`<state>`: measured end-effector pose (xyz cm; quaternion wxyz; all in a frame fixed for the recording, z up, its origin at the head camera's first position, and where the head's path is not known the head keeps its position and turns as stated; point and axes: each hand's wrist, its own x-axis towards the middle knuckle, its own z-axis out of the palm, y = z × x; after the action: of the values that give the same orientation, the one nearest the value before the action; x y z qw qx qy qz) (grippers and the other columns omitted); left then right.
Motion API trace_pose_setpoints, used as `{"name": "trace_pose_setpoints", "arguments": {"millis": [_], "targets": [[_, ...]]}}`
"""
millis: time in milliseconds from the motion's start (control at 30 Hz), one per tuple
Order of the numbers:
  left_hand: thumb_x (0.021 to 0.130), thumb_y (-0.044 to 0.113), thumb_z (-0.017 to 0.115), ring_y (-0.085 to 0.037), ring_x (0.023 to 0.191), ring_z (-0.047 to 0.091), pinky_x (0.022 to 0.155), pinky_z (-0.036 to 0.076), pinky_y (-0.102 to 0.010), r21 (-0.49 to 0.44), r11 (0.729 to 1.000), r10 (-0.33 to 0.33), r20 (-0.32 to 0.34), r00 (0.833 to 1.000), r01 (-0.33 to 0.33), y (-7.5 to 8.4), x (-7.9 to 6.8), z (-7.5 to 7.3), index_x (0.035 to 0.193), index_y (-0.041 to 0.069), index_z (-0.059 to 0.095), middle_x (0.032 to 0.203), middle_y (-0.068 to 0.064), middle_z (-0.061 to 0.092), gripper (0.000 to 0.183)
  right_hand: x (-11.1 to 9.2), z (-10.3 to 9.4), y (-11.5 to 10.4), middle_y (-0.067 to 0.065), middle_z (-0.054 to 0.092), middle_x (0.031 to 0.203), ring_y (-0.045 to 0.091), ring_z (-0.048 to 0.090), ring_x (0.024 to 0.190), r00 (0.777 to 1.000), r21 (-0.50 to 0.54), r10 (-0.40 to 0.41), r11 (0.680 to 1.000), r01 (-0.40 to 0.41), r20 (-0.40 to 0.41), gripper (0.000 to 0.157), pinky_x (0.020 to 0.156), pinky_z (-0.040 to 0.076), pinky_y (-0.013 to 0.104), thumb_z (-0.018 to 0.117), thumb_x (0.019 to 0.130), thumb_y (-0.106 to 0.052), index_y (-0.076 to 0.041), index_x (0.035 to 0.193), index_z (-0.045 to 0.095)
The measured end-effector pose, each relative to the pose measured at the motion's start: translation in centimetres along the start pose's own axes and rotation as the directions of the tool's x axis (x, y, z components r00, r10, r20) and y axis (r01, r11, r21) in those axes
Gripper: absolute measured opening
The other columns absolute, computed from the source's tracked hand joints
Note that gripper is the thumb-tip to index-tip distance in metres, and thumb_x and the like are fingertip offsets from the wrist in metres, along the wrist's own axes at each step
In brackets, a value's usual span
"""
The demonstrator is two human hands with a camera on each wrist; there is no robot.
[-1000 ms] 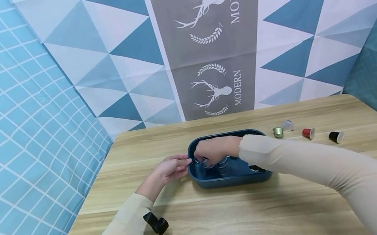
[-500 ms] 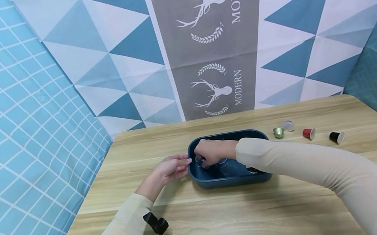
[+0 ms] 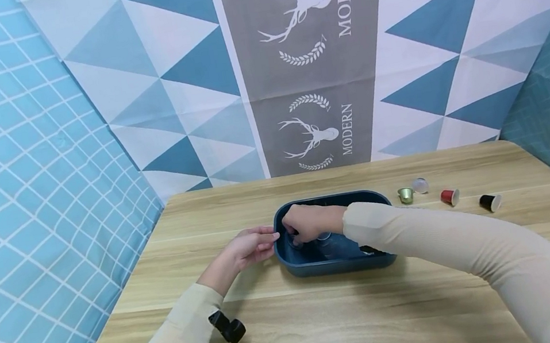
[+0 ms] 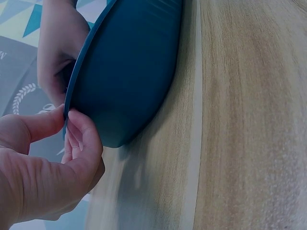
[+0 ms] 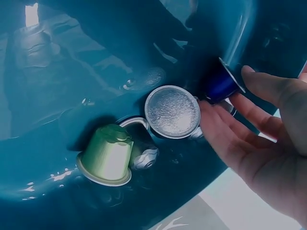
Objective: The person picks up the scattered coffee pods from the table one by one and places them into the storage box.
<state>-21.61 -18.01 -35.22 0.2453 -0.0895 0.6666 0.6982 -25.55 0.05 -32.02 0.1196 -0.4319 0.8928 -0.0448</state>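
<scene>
My left hand [image 3: 251, 247] pinches the left rim of a dark blue oblong basin [image 3: 342, 265] between thumb and fingers; the left wrist view shows the grip at the basin's edge [image 4: 79, 67]. My right hand [image 3: 310, 222] reaches down inside the basin's left end. In the right wrist view its thumb and forefinger pinch a shiny blue coffee capsule [image 5: 220, 86] at its rim. The other fingertips lie beside a capsule with its silver foil lid [image 5: 172, 112] facing up. Next to that are a dark capsule [image 5: 141, 153], partly hidden, and a green capsule [image 5: 108, 153] standing lid down.
Right of the basin, on the wooden table [image 3: 255, 336], lie a green capsule [image 3: 405, 195], a pale translucent capsule [image 3: 420, 185], a red capsule [image 3: 449, 197] and a black capsule [image 3: 490, 202]. A patterned backdrop [image 3: 181, 91] rises behind the table.
My right hand has shifted slightly left and drawn its fingers in at the basin's left end, covering a round capsule top seen earlier. The left hand stays on the rim.
</scene>
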Motion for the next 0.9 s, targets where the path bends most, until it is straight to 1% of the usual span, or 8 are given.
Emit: {"name": "trace_pose_setpoints", "arguments": {"millis": [133,267,367,467,600,700,833,900], "targets": [[0.097,0.005,0.052,0.000,0.050,0.038,0.064,0.050,-0.016,0.007,1.000,0.002,0.011,1.000,-0.002,-0.1,0.0,0.0,0.132,-0.004,0.040,0.059,0.008,0.048,0.038,-0.2,-0.2,-0.2,0.003,0.065,0.082,0.008,0.057,0.066,1.000,-0.006,0.010,1.000,-0.010,0.012,0.016,0.067,0.051,0.022,0.072,0.087,-0.018,-0.005,0.093,0.065],[0.097,0.006,0.052,0.001,0.052,0.043,0.065,0.051,-0.017,0.015,1.000,0.006,0.010,1.000,-0.006,-0.1,0.0,0.0,0.132,-0.004,0.040,0.063,0.008,0.052,0.039,-0.5,-0.4,-0.5,0.003,0.066,0.085,0.009,0.057,0.069,1.000,-0.021,0.024,1.000,-0.024,0.014,0.016,0.072,0.052,0.025,0.072,0.087,-0.018,-0.005,0.094,0.066],[0.097,0.006,0.052,0.001,0.053,0.044,0.066,0.051,-0.017,0.013,1.000,0.008,0.006,1.000,-0.008,-0.1,0.0,0.0,0.130,-0.003,0.041,0.064,0.008,0.054,0.036,-0.8,-0.6,-0.7,0.004,0.067,0.089,0.010,0.057,0.072,0.999,-0.036,0.031,0.999,-0.030,0.025,0.019,0.076,0.052,0.027,0.072,0.087,-0.019,-0.005,0.097,0.066],[0.097,0.005,0.052,0.001,0.053,0.042,0.066,0.051,-0.017,0.009,1.000,0.009,-0.001,1.000,-0.009,-0.2,0.0,0.0,0.129,-0.002,0.041,0.064,0.008,0.052,0.035,-1.2,-0.9,-0.9,0.006,0.069,0.098,0.011,0.058,0.076,0.998,-0.056,0.043,0.998,-0.040,0.052,0.025,0.080,0.053,0.029,0.072,0.086,-0.020,-0.005,0.104,0.065],[0.097,0.006,0.053,0.001,0.052,0.041,0.066,0.051,-0.017,0.010,1.000,0.011,-0.005,1.000,-0.011,-0.3,0.1,0.0,0.128,-0.002,0.042,0.063,0.008,0.051,0.034,-2.0,-1.2,-1.1,0.008,0.069,0.106,0.013,0.061,0.083,0.996,-0.097,0.049,0.994,-0.042,0.077,0.030,0.085,0.054,0.030,0.073,0.086,-0.022,-0.006,0.110,0.064],[0.097,0.006,0.053,0.000,0.052,0.040,0.065,0.051,-0.017,0.011,1.000,0.009,-0.006,1.000,-0.009,-0.3,0.1,0.0,0.127,-0.002,0.042,0.060,0.008,0.048,0.033,-2.6,-1.4,-1.0,0.006,0.069,0.104,0.013,0.060,0.083,0.996,-0.113,0.037,0.993,-0.028,0.078,0.030,0.084,0.053,0.030,0.074,0.085,-0.022,-0.007,0.109,0.064],[0.096,0.005,0.053,0.000,0.052,0.041,0.065,0.050,-0.017,0.000,1.000,0.009,-0.001,1.000,-0.009,-0.2,0.1,0.0,0.129,-0.003,0.042,0.061,0.008,0.049,0.035,-3.5,-1.7,-0.6,0.004,0.068,0.101,0.012,0.056,0.079,0.996,-0.112,0.030,0.993,-0.020,0.088,0.030,0.078,0.051,0.028,0.074,0.085,-0.023,-0.008,0.108,0.064],[0.096,0.004,0.053,0.000,0.053,0.042,0.065,0.050,-0.017,-0.004,1.000,0.013,0.004,1.000,-0.013,-0.2,0.2,0.0,0.130,-0.004,0.041,0.062,0.008,0.050,0.037,-3.9,-1.8,-0.4,0.005,0.067,0.102,0.012,0.055,0.079,0.995,-0.108,0.026,0.994,-0.016,0.094,0.030,0.076,0.050,0.028,0.074,0.085,-0.023,-0.008,0.109,0.064]]}}
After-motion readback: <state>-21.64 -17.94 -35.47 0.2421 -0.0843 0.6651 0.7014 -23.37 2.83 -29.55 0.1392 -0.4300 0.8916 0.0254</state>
